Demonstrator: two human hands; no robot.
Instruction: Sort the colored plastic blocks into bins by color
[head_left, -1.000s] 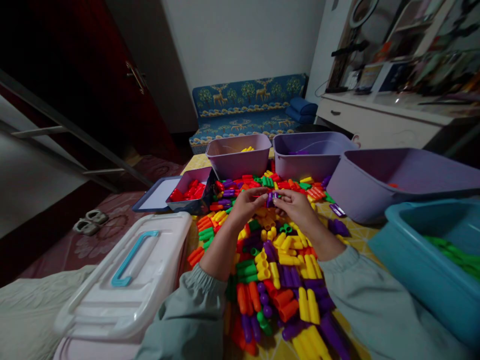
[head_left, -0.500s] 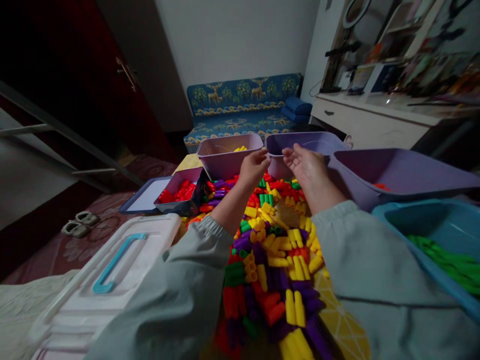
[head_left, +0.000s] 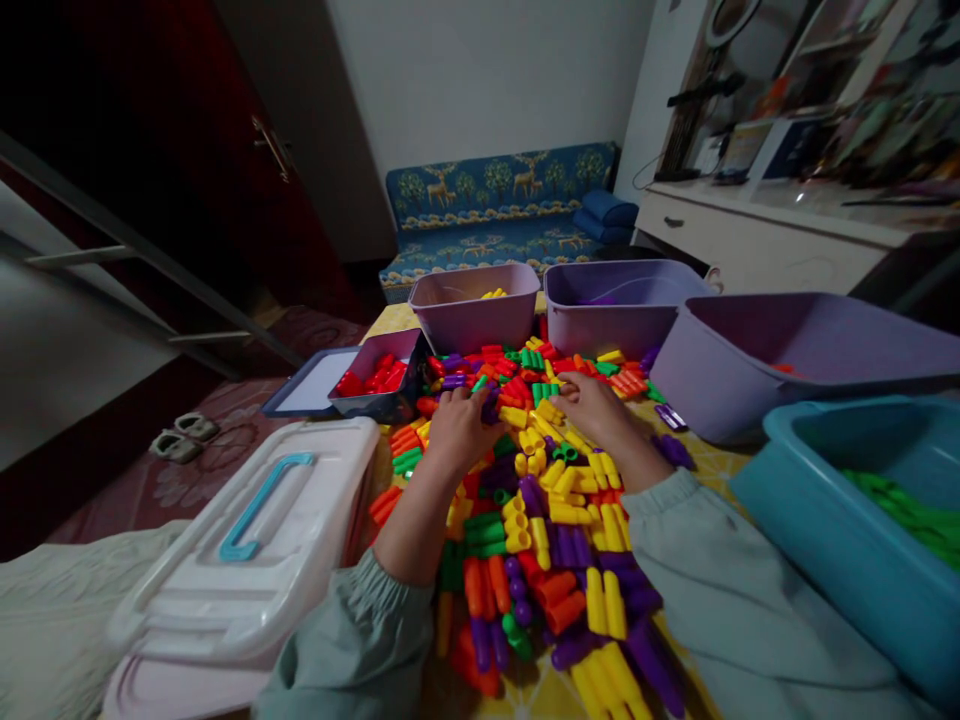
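A heap of plastic connector blocks (head_left: 570, 515) in yellow, red, purple, green and orange covers the table in front of me. My left hand (head_left: 461, 430) is low over the left part of the heap, fingers loosely bent and apart, beside a small green block (head_left: 480, 383). On the other side my right hand (head_left: 596, 410) reaches in with fingers spread, its tips near a green block (head_left: 545, 392) and yellow ones. Neither hand visibly holds a block. Fingertips are partly hidden among the pieces.
Behind the heap stand a pinkish bin (head_left: 476, 325) with yellow blocks and a purple bin (head_left: 611, 330). At right are a larger purple bin (head_left: 720, 385) and a blue bin (head_left: 825, 500) holding green blocks. A tin (head_left: 375, 405) with red blocks and a white lid (head_left: 300, 520) lie left.
Both hands have come down from in front of the back bins to the heap, moving apart, the left one leftward. The view has shifted slightly.
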